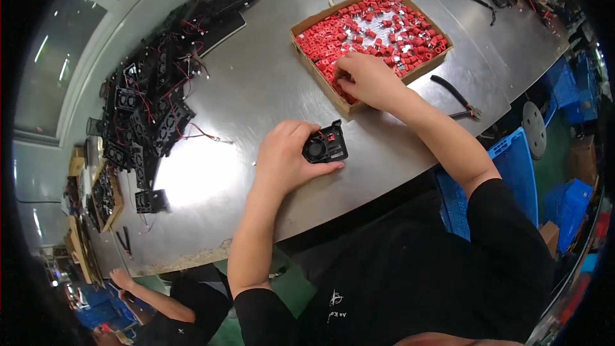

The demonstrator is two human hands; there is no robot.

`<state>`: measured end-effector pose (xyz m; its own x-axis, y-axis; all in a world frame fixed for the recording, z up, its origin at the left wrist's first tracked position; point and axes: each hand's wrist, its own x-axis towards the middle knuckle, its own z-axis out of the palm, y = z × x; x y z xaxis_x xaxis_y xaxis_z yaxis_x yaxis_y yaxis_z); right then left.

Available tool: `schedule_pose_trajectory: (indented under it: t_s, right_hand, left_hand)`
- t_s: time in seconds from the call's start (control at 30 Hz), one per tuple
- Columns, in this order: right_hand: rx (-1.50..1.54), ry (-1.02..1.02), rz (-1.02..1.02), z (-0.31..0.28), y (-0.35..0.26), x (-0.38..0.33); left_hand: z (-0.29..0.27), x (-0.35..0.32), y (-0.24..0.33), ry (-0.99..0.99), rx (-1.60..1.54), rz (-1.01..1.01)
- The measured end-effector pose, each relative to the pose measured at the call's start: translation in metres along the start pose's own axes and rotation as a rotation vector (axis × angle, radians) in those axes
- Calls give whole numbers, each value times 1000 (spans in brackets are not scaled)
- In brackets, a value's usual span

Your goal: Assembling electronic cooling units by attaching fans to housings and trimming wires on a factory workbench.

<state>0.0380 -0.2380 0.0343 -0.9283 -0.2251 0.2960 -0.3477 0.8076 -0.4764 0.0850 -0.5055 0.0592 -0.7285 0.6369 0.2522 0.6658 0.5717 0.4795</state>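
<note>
My left hand (pixel 284 150) grips a small black plastic housing (pixel 337 151) just above the metal table, with the thumb along its near edge. A round black fan (pixel 314 149) sits in the housing, and a small red piece (pixel 332 136) shows beside it. Farther off and to the right, my right hand (pixel 373 80) reaches into the near left part of a shallow cardboard box (pixel 430 66). Its fingers are bent together among many small red plastic parts (pixel 327 35) with metal tabs. Whatever lies between those fingertips is hidden.
Black fan housings with thin red wires (pixel 154 109) are piled at the left. Black-handled cutters (pixel 456 95) lie right of the box. Another pair of pliers (pixel 125 241) rests near the left edge. A co-worker's arm (pixel 157 298) shows at lower left; blue crates (pixel 516 173) stand at right.
</note>
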Motion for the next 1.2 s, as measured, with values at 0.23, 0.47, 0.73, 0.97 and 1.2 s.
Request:
schedule_pose_trajectory:
  t_s: [0.23,0.47,0.73,0.97,1.2]
  right_hand:
    - [223,144,-243,-19,-16,-15]
    - [268,-121,-398,-13,-42,-38]
    - [84,-131,-440,-13,-58,-46]
    - [83,-235,-161,-26,-71,-52]
    - [179,-487,110,-40,-69,-49]
  left_hand:
    - [-2,15,-7,-85,16,18]
    - [0,15,-10,-40,-6,67]
    - [5,12,-15,-11,-21,86]
    - [9,9,-17,16,-6,85]
    - [4,3,7,10,66,19]
